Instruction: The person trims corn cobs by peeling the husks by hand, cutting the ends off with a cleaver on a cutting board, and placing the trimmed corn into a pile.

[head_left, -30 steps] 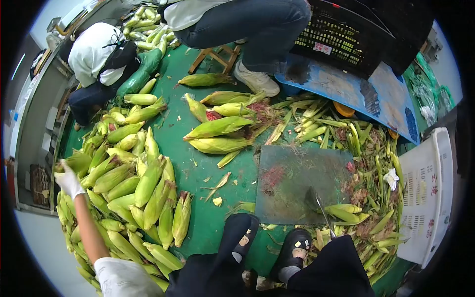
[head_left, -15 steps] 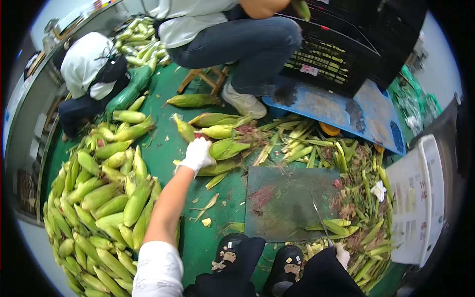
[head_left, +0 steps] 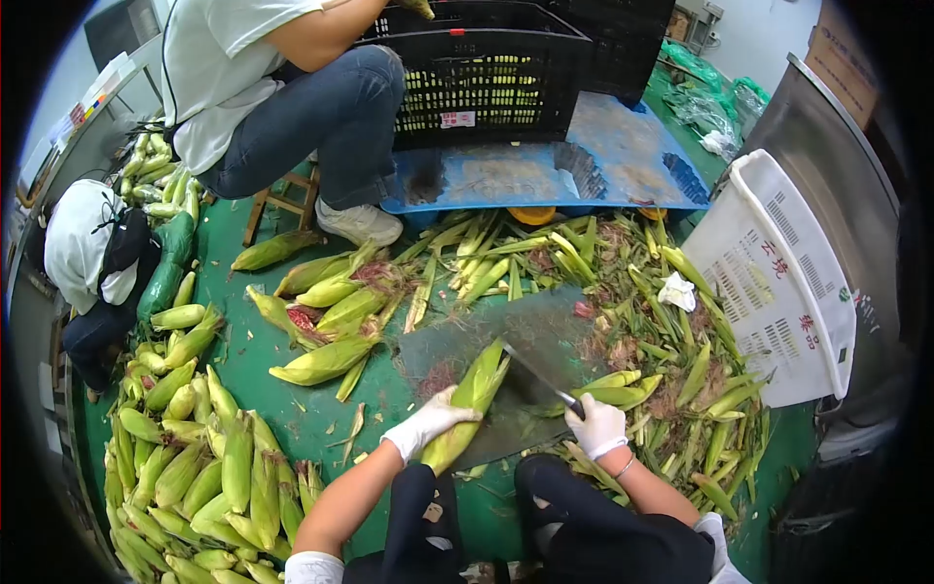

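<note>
My left hand (head_left: 434,424), in a white glove, is closed around an ear of corn (head_left: 471,397) still in its green husk. The ear tilts up and away from me, over the dark cutting mat (head_left: 438,350). My right hand (head_left: 596,426), also gloved, grips the handle of a knife (head_left: 541,374). Its long blade points up and left, and the tip is at the upper end of the ear; whether it touches I cannot tell. Several husked ears (head_left: 331,316) lie on the green floor beyond my left hand.
A large heap of corn (head_left: 204,467) fills the left. Husk trimmings (head_left: 671,409) pile up at right beside a white basket (head_left: 778,282). Behind, a black crate (head_left: 486,92) stands on a blue pallet (head_left: 496,175). One person (head_left: 282,107) sits on a wooden stool; another person (head_left: 88,243) crouches far left.
My left hand has come back from the floor group with an ear of corn to above the mat. My right hand has raised the knife toward it. The view has swung right.
</note>
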Available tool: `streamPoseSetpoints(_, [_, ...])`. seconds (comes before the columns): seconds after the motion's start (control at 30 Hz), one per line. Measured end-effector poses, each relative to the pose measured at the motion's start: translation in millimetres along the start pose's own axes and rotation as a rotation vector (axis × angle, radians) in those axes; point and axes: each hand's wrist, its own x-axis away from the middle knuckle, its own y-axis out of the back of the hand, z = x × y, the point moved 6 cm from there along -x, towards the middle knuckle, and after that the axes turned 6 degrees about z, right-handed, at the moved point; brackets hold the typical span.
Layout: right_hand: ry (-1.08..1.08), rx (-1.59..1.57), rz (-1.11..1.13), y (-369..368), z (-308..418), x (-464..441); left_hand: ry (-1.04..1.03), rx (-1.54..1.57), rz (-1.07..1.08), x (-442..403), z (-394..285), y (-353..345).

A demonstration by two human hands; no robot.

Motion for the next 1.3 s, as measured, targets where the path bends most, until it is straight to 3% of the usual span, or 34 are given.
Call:
streamPoseSetpoints(0.03, [-0.09, -0.039, 0.03, -4, -14, 1, 0.065, -0.124, 0.029, 3, -16, 1])
streamPoseSetpoints(0.07, [-0.104, -0.039, 0.033, -8, -20, 6, 0.1, -0.282, -0.114, -5, -8, 8])
streamPoseSetpoints(0.13, [-0.142, -0.235, 0.014, -9, -20, 16, 0.14, -0.133, -0.019, -20, 2, 10])
streamPoseSetpoints(0.2, [-0.147, -0.428, -0.04, -12, -4, 26, 0.168, -0.203, 0.035, -14, 0, 5])
streamPoseSetpoints(0.27, [-0.051, -0.42, 0.064, -20, 18, 32, 0.297, -0.752, -0.119, -4, -5, 11])
streamPoseSetpoints(0.3, [-0.006, -0.331, 0.173, -27, 24, 30, 0.286, -0.913, -0.118, -3, -10, 7])
streamPoseSetpoints(0.4, [-0.003, -0.156, 0.174, -38, 23, 21, 0.167, -1.1, -0.209, -3, -18, -8])
streamPoseSetpoints(0.57, [0.189, -0.473, -0.113, 35, 52, -7, -0.007, -1.356, -0.317, -4, -35, -20])
streamPoseSetpoints(0.67, [0.339, -0.557, -0.163, 71, 71, -10, 0.017, -1.373, -0.293, -4, -42, -24])
streamPoseSetpoints(0.73, [0.343, -0.573, -0.17, 34, 53, -4, 0.003, -1.378, -0.31, -6, -37, -23])
streamPoseSetpoints(0.8, [0.038, -0.248, 0.153, -47, 10, 2, -0.018, -1.376, -0.338, -4, -37, -20])
streamPoseSetpoints(0.83, [0.044, -0.241, 0.152, -55, 1, 8, -0.035, -1.351, -0.333, -1, -37, -21])
streamPoseSetpoints(0.9, [-0.243, -0.329, 0.335, -84, -26, 15, -0.069, -1.343, -0.338, 3, -47, -14])
streamPoseSetpoints(0.93, [-0.36, -0.563, 0.38, -89, -30, 16, -0.097, -1.226, -0.332, 13, -52, -10])
streamPoseSetpoints(1.0, [-0.422, -0.619, 0.435, -70, -31, 18, -0.128, -1.117, -0.306, 30, -59, -10])
streamPoseSetpoints(1.1, [-0.329, -0.691, 0.202, -40, -30, 14, -0.395, 0.24, -0.264, 41, -77, -1])
streamPoseSetpoints(1.13, [-0.293, -0.737, 0.107, -28, -28, 11, -0.391, 0.239, -0.268, 39, -77, 2])
streamPoseSetpoints(1.2, [-0.193, -0.852, -0.051, 31, 3, 0, -0.449, 0.703, -0.239, 31, -62, 8])
streamPoseSetpoints(1.23, [-0.137, -0.923, -0.143, 56, 15, -5, -0.325, 0.852, -0.249, 18, -25, 17])
streamPoseSetpoints(1.3, [-0.078, -0.996, -0.248, 70, 29, -11, -0.359, 0.856, -0.287, 9, -8, 22])
